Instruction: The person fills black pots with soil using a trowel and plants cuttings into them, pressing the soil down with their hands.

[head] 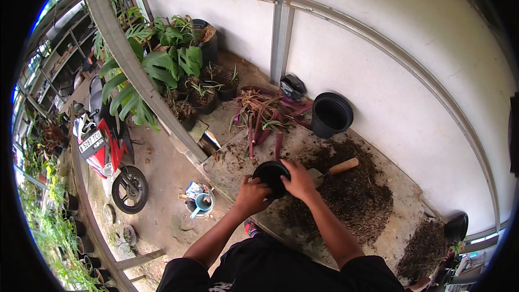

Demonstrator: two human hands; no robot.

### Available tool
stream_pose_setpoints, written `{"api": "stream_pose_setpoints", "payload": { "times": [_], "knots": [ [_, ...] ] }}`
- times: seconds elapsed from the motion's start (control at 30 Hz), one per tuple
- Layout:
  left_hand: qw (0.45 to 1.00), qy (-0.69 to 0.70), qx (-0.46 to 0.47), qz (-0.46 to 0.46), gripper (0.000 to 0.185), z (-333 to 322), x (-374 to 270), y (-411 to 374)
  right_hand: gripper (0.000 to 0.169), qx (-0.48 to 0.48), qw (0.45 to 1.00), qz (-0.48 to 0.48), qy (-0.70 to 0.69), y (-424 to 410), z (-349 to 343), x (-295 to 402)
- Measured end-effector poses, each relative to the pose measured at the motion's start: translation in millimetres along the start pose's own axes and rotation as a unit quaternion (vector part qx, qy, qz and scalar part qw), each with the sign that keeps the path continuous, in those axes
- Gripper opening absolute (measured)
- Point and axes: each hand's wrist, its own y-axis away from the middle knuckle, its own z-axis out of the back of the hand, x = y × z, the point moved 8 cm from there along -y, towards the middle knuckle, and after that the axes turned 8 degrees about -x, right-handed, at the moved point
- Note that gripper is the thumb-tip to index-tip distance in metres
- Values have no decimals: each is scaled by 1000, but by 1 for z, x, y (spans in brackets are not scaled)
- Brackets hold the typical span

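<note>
Both hands hold a small black plastic plant pot [272, 176] over the edge of the concrete slab. My left hand [252, 195] grips its left and near side, and my right hand [297, 178] grips its right rim. The pot looks dark inside; its bottom is hard to make out. Just right of my right hand, a trowel with a wooden handle [344, 166] lies on a spread of dark potting soil [352, 198]. Beyond the pot lies a heap of uprooted plants with purple leaves and dry roots [259, 109]. A larger black pot [331, 115] stands near the wall.
Small potted plants [202, 99] and a large-leaved monstera [158, 65] stand at the slab's far end. A black plastic bag [292, 86] rests by the wall. On the floor below are a bucket with a blue dipper [202, 202] and a red motorcycle [107, 146]. A curved metal beam crosses at left.
</note>
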Motion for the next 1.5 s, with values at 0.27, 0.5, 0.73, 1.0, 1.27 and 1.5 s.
{"api": "stream_pose_setpoints", "payload": {
  "times": [0.27, 0.5, 0.73, 1.0, 1.27, 1.5],
  "knots": [
    [995, 63, -72, 37, 24, 28, -15, -28, 61, 49, 997, -48, -32, 2, -35, -23],
    [996, 15, 36, 86, 16, -20, -3, -47, 55, 63, 993, -78, -56, 4, -29, -20],
    [975, -8, 174, 136, 18, -50, 12, -48, 58, 60, 994, -73, -55, 3, -28, -14],
    [981, -4, 115, 156, 14, -54, 15, -45, 60, 41, 995, -77, -51, 3, -27, -16],
    [984, 32, 56, 164, 19, -45, 13, -42, 56, 34, 996, -65, -59, 7, -29, -17],
    [978, 76, -42, 188, 18, -20, 12, -30, 57, 40, 995, -71, -56, 5, -33, -20]
  ]
}}
